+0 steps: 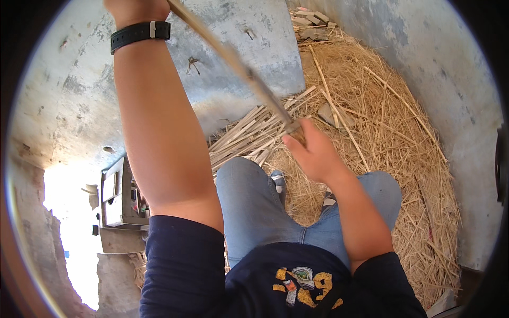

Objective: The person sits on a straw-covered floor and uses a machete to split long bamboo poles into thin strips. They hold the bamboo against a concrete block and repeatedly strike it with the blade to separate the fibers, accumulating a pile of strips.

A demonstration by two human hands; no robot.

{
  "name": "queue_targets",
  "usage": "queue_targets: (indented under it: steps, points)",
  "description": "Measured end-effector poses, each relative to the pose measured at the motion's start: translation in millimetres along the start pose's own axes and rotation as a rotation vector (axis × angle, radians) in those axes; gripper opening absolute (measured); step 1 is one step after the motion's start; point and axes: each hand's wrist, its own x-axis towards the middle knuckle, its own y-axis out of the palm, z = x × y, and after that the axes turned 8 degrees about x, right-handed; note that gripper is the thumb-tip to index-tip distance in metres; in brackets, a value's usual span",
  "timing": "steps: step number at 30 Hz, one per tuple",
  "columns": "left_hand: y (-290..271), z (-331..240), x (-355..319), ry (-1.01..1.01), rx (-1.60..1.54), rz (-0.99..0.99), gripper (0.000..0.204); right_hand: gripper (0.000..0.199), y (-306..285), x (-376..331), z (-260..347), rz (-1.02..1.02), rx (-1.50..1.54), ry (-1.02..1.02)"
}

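Observation:
My right hand (317, 157) is closed around the handle of a long, narrow knife (271, 99), in front of my knees. Its greyish blade slants up and left, seen nearly edge-on. In line with the blade runs a pale brown bamboo strip (208, 36), which reaches the top edge of the view. Where blade and strip meet is blurred. My left arm is stretched far forward, a black watch strap on its wrist. Only the base of my left hand (137, 9) shows at the top edge, close beside the strip; its fingers are out of view.
Split strips (245, 126) lie in a pile beyond my left knee. Straw and shavings (382, 122) cover the floor to the right. Bricks (313, 20) stand in the far corner. Bluish walls rise ahead and right. A small cabinet (117, 197) stands left, near a bright opening.

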Motion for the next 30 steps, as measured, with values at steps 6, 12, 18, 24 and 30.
queue_targets:
  steps: [6,12,18,24,30]
  points:
    - [-78.8,55.2,79.4,-0.223,-0.463,0.366,0.047,0.044,-4.3,0.3,14.5,0.083,-0.101,0.206]
    - [-3.8,4.3,3.7,-0.031,-0.157,0.017,0.045,0.046,-13.3,-11.6,8.4,0.025,-0.041,0.057]
    - [-8.5,14.8,-4.8,-0.067,-0.114,-0.084,0.046,0.054,-29.2,-7.2,33.2,0.086,-0.313,0.257]
    - [-12.2,7.9,10.5,-0.056,-0.197,0.07,0.049,0.052,-23.1,-7.8,13.3,-0.084,-0.215,-0.034]
    - [-22.6,7.5,10.7,-0.018,-0.186,0.088,0.05,0.048,-20.4,-6.8,14.7,-0.069,-0.102,0.075]
